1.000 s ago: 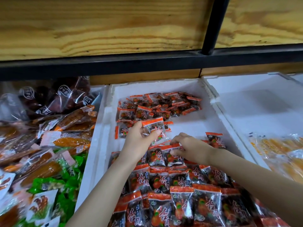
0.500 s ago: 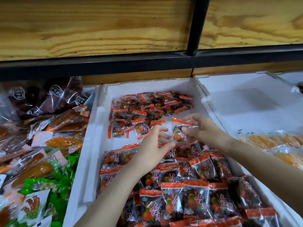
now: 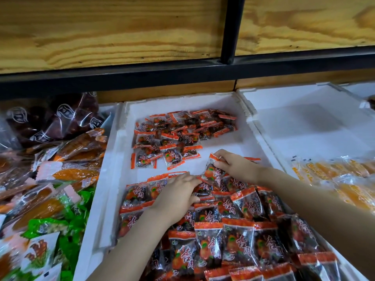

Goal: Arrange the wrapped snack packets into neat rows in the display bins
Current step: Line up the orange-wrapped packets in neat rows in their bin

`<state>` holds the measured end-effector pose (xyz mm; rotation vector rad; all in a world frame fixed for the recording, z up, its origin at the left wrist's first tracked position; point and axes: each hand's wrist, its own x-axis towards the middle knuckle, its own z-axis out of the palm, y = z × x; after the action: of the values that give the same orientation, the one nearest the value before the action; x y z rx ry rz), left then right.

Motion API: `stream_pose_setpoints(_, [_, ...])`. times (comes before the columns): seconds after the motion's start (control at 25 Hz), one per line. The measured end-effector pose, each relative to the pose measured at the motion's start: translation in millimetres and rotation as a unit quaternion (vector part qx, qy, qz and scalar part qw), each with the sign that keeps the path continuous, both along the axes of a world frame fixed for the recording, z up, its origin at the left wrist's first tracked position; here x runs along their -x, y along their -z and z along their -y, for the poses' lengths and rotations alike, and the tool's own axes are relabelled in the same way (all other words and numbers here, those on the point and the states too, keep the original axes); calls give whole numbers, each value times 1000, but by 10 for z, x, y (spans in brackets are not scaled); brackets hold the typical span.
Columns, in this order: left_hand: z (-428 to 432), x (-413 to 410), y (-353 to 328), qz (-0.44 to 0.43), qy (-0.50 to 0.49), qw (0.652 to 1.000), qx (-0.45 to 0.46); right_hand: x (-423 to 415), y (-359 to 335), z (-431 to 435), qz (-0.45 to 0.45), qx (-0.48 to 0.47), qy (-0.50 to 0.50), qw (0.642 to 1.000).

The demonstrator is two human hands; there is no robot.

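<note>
My left hand (image 3: 176, 194) lies flat, fingers straight, pressing the far row (image 3: 140, 193) in the bin (image 3: 113, 171). Just right of its fingertips is the packet (image 3: 214, 175), long axis tilted up-right, pinched at the top edge by my right hand (image 3: 235, 165), which is nearer.

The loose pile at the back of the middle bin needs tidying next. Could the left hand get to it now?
Probably yes. The left hand lies open on the front rows, and only bare bin floor lies between it and the pile.
</note>
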<state>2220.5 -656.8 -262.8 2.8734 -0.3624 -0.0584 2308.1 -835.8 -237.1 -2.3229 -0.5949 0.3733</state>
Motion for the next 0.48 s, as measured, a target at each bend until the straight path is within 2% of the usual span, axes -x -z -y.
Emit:
stream_pose_setpoints(0.12, [-15, 34, -1, 6, 3, 1000, -5, -104, -8, 74, 13, 34, -17, 999])
stream_pose_setpoints(0.24, [-40, 64, 1, 16, -11, 1000, 22, -140, 23, 104, 33, 113, -50, 992])
stream_pose_setpoints(0.48, [51, 55, -19, 20, 11, 997, 70, 46, 107, 57, 94, 103, -49, 989])
